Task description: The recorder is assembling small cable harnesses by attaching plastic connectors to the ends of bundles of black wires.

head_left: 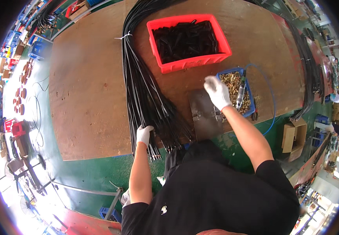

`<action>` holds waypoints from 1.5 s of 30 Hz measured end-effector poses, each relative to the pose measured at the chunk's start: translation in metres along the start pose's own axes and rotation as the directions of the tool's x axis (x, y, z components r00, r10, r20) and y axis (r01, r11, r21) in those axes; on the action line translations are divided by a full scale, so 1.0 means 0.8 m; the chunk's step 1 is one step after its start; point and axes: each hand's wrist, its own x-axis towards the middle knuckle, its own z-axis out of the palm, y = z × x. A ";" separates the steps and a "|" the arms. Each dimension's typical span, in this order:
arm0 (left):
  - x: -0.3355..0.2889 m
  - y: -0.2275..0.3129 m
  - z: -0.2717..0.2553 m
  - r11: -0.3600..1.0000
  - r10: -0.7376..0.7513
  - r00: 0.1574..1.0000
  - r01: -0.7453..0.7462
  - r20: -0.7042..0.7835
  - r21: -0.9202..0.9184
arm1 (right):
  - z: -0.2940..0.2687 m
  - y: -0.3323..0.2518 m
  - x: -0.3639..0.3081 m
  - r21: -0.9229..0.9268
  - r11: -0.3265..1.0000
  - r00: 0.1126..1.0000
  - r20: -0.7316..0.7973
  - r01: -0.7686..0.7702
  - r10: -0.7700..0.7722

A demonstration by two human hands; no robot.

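A long bundle of thin black cables (132, 78) runs down the table, tied near its top with a white tie, its metal-tipped ends fanning out at the near edge. My left hand (144, 135), in a white glove, is closed around some of the cables close to these ends. My right hand (217, 93), also gloved in white, hovers by the left rim of a blue tray (250, 111) of small brass-coloured fittings (232, 80). Its fingers are drawn together; whatever they may hold is too small to make out. A pen-shaped powered driver (241, 94) lies across the fittings.
A red bin (195, 62) full of black sleeves (187, 39) stands beyond the tray. Below my right hand sits a dark metal plate (206, 117). A blue hose (273, 98) curves off the table's right side. An open cardboard box (294, 137) stands at the right.
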 end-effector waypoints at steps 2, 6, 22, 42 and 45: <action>-0.004 0.004 0.003 1.000 0.004 1.000 -0.004 -0.002 -0.017 | -0.017 0.018 0.071 -0.048 0.995 0.991 -0.092 0.091 -0.095; -0.001 -0.003 0.006 1.000 -0.010 0.997 0.008 -0.074 -0.026 | -0.032 0.046 0.213 -0.408 0.905 0.985 -0.058 0.124 -0.161; 0.001 -0.001 0.006 0.997 -0.053 0.984 0.063 -0.168 0.053 | 0.017 0.086 0.451 -0.784 0.361 0.858 0.499 0.505 -0.118; 0.007 -0.013 -0.002 0.992 -0.083 0.979 0.098 -0.185 0.078 | 0.072 0.048 0.402 -0.097 0.606 0.604 0.055 -0.789 0.795; 0.006 -0.018 -0.003 0.995 -0.065 0.976 0.080 -0.207 0.061 | 0.099 0.009 0.406 -0.093 0.475 0.482 -0.096 -0.875 0.871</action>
